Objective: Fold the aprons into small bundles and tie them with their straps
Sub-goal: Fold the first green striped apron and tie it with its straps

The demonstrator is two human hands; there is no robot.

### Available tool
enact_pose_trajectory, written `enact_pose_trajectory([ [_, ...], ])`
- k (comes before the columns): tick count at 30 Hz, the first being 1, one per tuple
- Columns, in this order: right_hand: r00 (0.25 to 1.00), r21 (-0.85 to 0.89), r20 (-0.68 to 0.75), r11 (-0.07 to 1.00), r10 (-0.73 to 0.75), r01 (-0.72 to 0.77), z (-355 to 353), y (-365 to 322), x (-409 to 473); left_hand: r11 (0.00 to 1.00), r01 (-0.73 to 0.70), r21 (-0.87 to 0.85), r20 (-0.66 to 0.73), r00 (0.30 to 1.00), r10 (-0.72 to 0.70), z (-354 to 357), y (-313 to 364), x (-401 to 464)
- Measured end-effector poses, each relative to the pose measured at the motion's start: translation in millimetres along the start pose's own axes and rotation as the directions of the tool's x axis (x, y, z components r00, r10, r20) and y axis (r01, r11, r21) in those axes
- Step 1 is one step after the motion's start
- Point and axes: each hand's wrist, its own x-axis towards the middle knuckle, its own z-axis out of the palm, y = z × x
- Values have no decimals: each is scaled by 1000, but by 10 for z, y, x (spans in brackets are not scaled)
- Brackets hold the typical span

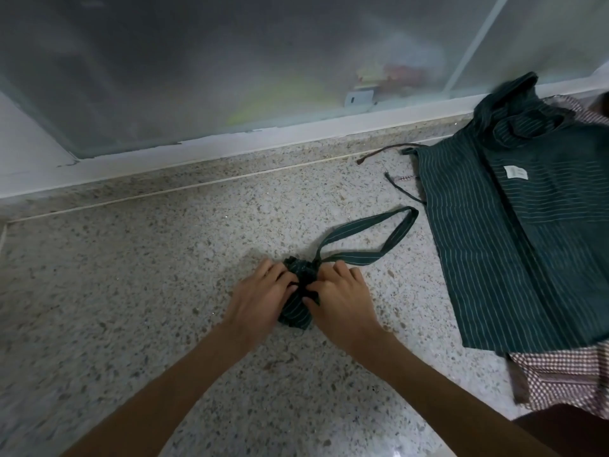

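A dark green striped apron, rolled into a small bundle (297, 310), lies on the speckled stone floor (131, 291). My left hand (260, 298) grips its left side and my right hand (342, 301) its right side, with the fingers of both pinching a thin dark strap across the bundle's middle. The apron's wide neck loop (369, 239) trails out flat behind the bundle toward the right. A second green striped apron (514, 232) lies spread flat at the right, with a white label on it.
Under the flat green apron lies a red-and-white checked apron (560, 374). Thin straps (400, 188) lie loose on the floor beside the pile. A frosted glass sliding door (230, 61) on a white sill (197, 153) runs along the far side.
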Motion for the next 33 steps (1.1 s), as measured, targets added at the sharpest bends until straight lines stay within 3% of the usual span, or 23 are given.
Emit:
enact_pose_trajectory([
  [3,994,53,32,993,108,-109,-25,-36,-6,999,-25,-46,-23,999,24,30,-1,-10],
  [5,996,47,52,996,71,-74,-41,-54,23,998,-25,-64,-29,999,24,37,0,-28],
  [7,972,146,233,987,25,-61,-81,9,133,996,12,-91,-27,1000,-15,37,2,-47],
  [10,798,380,601,896,-51,-229,-193,147,405,990,71,-118,-42,996,-76,9,12,-97],
  [12,676,415,729,853,-105,-316,-243,173,531,981,99,-168,-39,993,-107,-41,33,-102],
  [15,635,454,765,790,-108,-413,-224,162,581,962,129,-242,-40,989,-143,-110,36,-61],
  [19,625,581,766,577,-151,-574,-195,292,571,978,50,-203,-80,994,-68,-119,-20,4],
  [23,677,638,714,562,-178,-526,-180,372,562,989,-32,-144,-100,995,18,-87,-86,12],
  [25,774,677,606,630,-184,-381,-149,359,505,989,-67,-129,-76,995,57,-100,-123,7],
  [26,833,667,513,707,-207,-235,-122,351,447,987,-84,-134,-61,995,77,-110,-140,1],
  [27,884,597,402,800,-240,-55,-90,331,370,985,-96,-144,-47,995,90,-124,-151,-5],
  [29,944,262,168,936,-284,235,-7,251,183,983,-98,-154,-10,995,98,-162,-154,-3],
  [31,964,33,38,964,-265,263,51,133,24,986,-88,-139,27,995,92,-198,-143,2],
  [33,971,-1,-32,972,-236,236,84,65,-30,990,-80,-118,42,995,86,-220,-131,9],
])
